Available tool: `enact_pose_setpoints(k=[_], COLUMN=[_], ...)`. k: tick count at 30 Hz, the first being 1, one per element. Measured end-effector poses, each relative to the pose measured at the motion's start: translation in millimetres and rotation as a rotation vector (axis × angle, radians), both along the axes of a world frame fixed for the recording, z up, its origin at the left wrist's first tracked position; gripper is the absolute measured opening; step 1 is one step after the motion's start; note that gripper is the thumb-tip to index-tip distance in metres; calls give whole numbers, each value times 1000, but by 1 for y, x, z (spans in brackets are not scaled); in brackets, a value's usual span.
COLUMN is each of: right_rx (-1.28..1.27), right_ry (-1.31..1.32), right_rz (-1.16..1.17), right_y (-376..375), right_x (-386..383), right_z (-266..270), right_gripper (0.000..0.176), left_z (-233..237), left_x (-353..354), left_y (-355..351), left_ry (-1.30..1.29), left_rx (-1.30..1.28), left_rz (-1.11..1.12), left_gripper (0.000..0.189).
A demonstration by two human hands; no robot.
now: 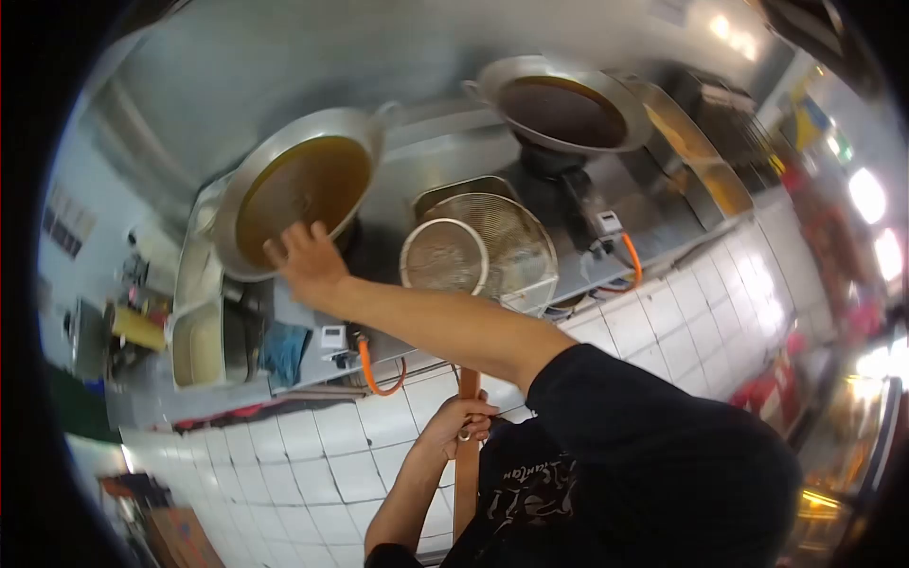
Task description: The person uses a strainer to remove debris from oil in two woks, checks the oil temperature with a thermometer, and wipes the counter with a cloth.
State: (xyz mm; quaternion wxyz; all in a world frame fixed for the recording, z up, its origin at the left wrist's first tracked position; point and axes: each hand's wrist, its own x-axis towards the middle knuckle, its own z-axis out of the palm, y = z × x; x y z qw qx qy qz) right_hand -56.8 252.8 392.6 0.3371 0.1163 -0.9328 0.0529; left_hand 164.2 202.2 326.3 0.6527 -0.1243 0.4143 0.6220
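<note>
My left hand (458,428), with a ring on one finger, is wrapped round a flat wooden handle (467,478) in front of my body. The handle runs up behind my right forearm, in line with a round mesh strainer (443,257) with a pale rim; the join is hidden. My right arm crosses over to the left. At its end my right hand (311,265) hovers palm down over the near edge of a large wok (241,194) of yellow-brown oil. Its fingers are spread, and I see nothing held in them.
A larger wire strainer (516,237) lies over a metal pan beside the small one. Another wok (630,104) of dark liquid stands at the back right. Orange gas hoses (367,367) hang at the counter front. A metal container (201,346) and blue cloth (282,352) are at left.
</note>
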Motion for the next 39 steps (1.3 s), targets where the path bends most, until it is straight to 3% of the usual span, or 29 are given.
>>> enact_pose_setpoints(k=[1, 3, 5, 6, 7, 9, 11, 13, 15, 16, 17, 18, 19, 23, 25, 26, 27, 28, 29, 30, 32, 33, 35, 37, 39], right_rx=[-14, -282, -561, -576, -496, -412, -530, -841, -1097, -1305, -1321, -1438, -1555, -1587, -1075, -1277, -1184, -1438, -1542, -1578, -1677, -1652, -1880, -1831, -1701], right_ry=[-2, -112, -207, -235, -55, -229, -599, -846, -795, -898, -1209, -1211, -1224, -1142, -650, -889, -733, -1011, -1110, -1250, -1376, -1418, -1440, -1426, -1327], right_rz=[-43, 166, 167, 31, -113, -413, -719, -657, -292, -294, -334, -309, -264, 11, 231, 183, 271, 231, 300, 331, 414, 457, 509, 544, 238], right_y=[11, 37, 84, 112, 141, 195, 232, 258, 251, 231, 233, 230, 227, 248, 256, 270, 280, 296, 310, 331, 367, 387, 421, 462, 505], right_x=[15, 69, 124, 145, 162, 215, 259, 299, 328, 343, 332, 335, 333, 319, 303, 314, 306, 313, 311, 319, 333, 334, 338, 327, 320], right_z=[16, 43, 72, 74, 51, 36, -3, -79, -104, -39, -78, -73, -66, -95, -122, -75, -108, -74, -83, -60, -64, -64, -54, -22, 28], right_gripper=[33, 53, 53, 53, 60, 73, 91, 101, 95, 73, 57, 51, 46, 36, 25, 24, 25, 27, 26, 22, 18, 18, 18, 19, 22], left_z=[0, -3, -1, 0, 1, -2, -6, -25, -23, -32, -42, -47, -43, -10, 6, 3, -7, -8, 13, 20, 26, 30, 33, 32, 34], left_x=[-2, 0, 0, -1, -2, -6, -10, -13, -16, -19, -25, -26, -25, 12, 34, 33, 29, 40, 54, 62, 90, 100, 124, 139, 162], left_y=[-1, -3, -4, -3, -3, -5, -8, -16, -10, -16, -21, -30, -34, 1, -3, 2, 12, 16, 30, 36, 58, 70, 89, 97, 109], left_ry=[-2, -49, -65, -63, -59, -46, -59, -23, -87, -147, -202, -134, -66, 45, 117, 26, -59, -60, 7, 32, 58, 44, 28, 4, -14], left_rx=[-14, 16, -10, -9, -8, 3, -6, -4, -42, -34, -28, -46, -73, -164, -271, -206, -137, -68, -193, -192, -202, -194, -185, -233, -244], left_rz=[-43, 13, 29, 31, 22, 5, 10, 54, 43, 61, 95, 6, -66, 67, 247, 221, 220, 241, 293, 324, 412, 466, 559, 666, 754], left_gripper=[24, 24, 26, 26, 25, 24, 26, 22, 20, 20, 27, 10, 18, 18, 18, 14, 24, 23, 21, 22, 22, 22, 22, 22, 22])
